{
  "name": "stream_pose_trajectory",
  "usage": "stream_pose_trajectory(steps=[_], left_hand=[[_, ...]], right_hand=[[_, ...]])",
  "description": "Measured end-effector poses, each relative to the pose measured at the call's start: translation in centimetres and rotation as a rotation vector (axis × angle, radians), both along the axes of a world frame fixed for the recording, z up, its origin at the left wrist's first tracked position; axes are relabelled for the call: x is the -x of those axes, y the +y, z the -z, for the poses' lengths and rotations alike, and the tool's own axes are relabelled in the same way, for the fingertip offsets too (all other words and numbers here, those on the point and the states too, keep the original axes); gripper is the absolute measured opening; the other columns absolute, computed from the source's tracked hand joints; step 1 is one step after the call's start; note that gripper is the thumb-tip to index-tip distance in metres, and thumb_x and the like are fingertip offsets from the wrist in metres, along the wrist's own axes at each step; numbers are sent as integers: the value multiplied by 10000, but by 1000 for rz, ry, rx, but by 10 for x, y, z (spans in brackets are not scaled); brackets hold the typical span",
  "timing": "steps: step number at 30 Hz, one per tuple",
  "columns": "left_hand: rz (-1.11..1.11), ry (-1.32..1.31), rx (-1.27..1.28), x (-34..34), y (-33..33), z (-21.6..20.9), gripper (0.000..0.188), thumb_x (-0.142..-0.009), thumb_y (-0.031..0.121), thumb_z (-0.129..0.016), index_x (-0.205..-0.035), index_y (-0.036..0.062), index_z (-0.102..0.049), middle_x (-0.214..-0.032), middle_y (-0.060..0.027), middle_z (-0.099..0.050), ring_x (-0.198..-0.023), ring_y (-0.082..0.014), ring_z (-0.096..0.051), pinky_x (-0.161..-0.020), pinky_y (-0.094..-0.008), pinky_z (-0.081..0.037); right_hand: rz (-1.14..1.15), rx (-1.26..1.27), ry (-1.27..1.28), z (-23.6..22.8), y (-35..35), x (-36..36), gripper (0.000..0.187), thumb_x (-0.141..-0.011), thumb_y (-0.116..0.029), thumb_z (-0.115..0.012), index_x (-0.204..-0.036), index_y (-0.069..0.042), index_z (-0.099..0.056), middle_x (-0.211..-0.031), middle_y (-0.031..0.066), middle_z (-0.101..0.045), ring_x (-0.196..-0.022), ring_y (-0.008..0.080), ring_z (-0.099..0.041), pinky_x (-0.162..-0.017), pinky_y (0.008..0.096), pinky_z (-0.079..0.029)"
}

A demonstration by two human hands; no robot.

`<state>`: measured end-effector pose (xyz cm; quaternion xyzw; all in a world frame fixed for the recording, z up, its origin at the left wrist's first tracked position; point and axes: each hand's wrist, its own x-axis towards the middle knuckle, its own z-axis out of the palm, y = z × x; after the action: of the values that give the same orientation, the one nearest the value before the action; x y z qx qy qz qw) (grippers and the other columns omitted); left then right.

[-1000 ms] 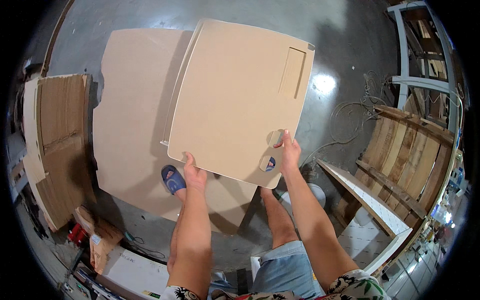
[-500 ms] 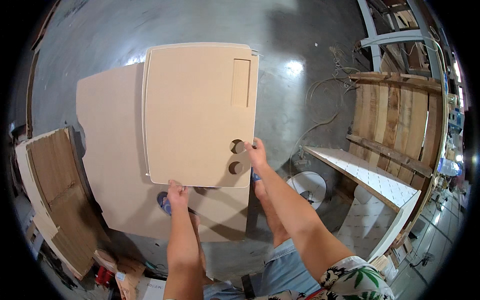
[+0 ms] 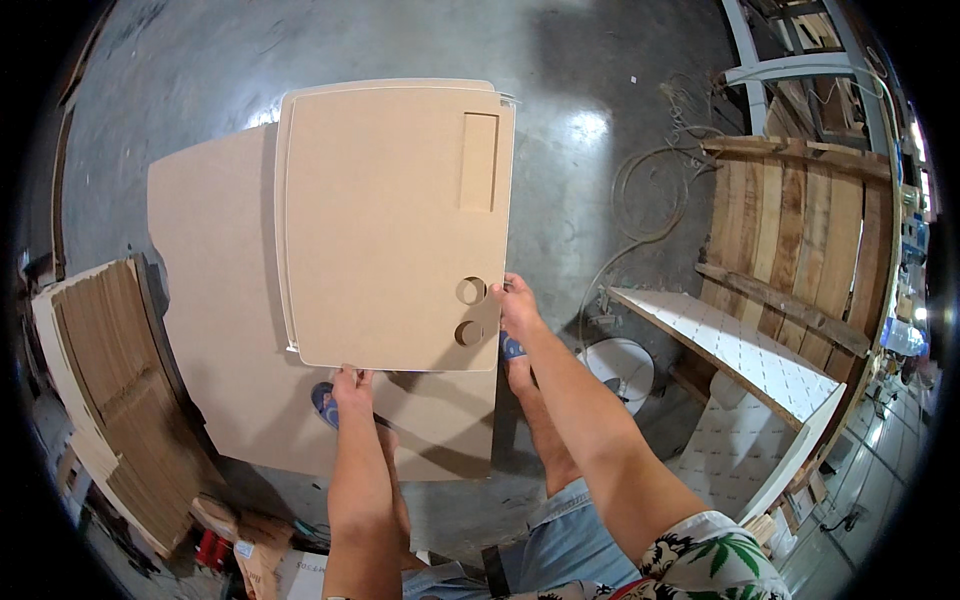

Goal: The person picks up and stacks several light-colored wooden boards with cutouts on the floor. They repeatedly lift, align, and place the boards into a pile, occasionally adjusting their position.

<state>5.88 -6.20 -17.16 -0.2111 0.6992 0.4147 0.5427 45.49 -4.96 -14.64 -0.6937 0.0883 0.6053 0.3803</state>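
A tan board [image 3: 385, 220] with rounded corners and pale edges spreads out in front of me. It has a rectangular recess [image 3: 479, 162] near its upper right and two round holes [image 3: 470, 291] at its lower right. A second tan board [image 3: 400, 86] lies under it, showing along the far and left edges. My left hand [image 3: 352, 387] is closed on the near edge, its fingers hidden underneath. On the right edge, beside the holes, my right hand [image 3: 517, 308] grips the board, with the thumb at the rim.
A large brown sheet [image 3: 215, 250] lies on the grey floor under the boards. A stack of boards [image 3: 125, 390] stands at left. At right are a coiled hose [image 3: 640, 235], a round white lid [image 3: 617, 372], a white panel [image 3: 730, 340] and a wooden plank pallet [image 3: 790, 240].
The boards have shifted slightly left and away from me. More of the lower board shows along the far and left edges, and the view through the holes differs. Both hands keep their grip.
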Motion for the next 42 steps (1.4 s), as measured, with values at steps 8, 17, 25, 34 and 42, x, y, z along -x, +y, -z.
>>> stream_pose_trajectory(steps=[8, 17, 25, 34, 42], left_hand=[[86, -92, -75, 8, -12, 11, 247, -1065, 44, -510, -1302, 90, -559, -1210, -66, -591, -1086, -245, -569, -1087, -563, -517], [78, -55, -126, -6, -25, 0, 257, -1056, 140, -575, -1310, 124, -538, -1227, -60, -647, -1126, -207, -620, -969, -462, -527], [255, 113, -108, -57, -43, -8, 399, -1033, 284, -669, -1298, 2, -572, -1217, -97, -667, -1045, -194, -654, -905, -355, -551], [195, 229, -191, -63, -53, -8, 325, -1041, 249, -650, -1274, 26, -615, -1057, -34, -718, -889, -125, -641, -740, -311, -522], [-31, 217, -342, -13, -42, -8, 393, -1069, 198, -583, -1420, 21, -585, -1173, -67, -713, -982, -154, -664, -858, -321, -550]], right_hand=[[42, -16, -7, -6, 2, -2, 379, -1021, -110, -644, -1382, -95, -530, -1078, 65, -685, -930, 166, -640, -729, 363, -545], [-56, -14, -51, 1, -6, -6, 348, -986, -104, -643, -1323, -106, -553, -1139, 38, -642, -1032, 179, -594, -904, 401, -490], [-219, 29, -14, 23, -17, -35, 534, -1047, -204, -608, -1524, -100, -391, -1390, 77, -561, -1279, 238, -518, -1102, 508, -415], [-313, 89, -193, 19, -9, -27, 395, -1075, -283, -568, -1437, -139, -502, -1384, 23, -564, -1291, 217, -517, -1067, 515, -458], [-455, 143, -208, 14, -16, -17, 336, -1059, -264, -588, -1360, -135, -517, -1397, 37, -557, -1294, 250, -502, -1036, 574, -459]])
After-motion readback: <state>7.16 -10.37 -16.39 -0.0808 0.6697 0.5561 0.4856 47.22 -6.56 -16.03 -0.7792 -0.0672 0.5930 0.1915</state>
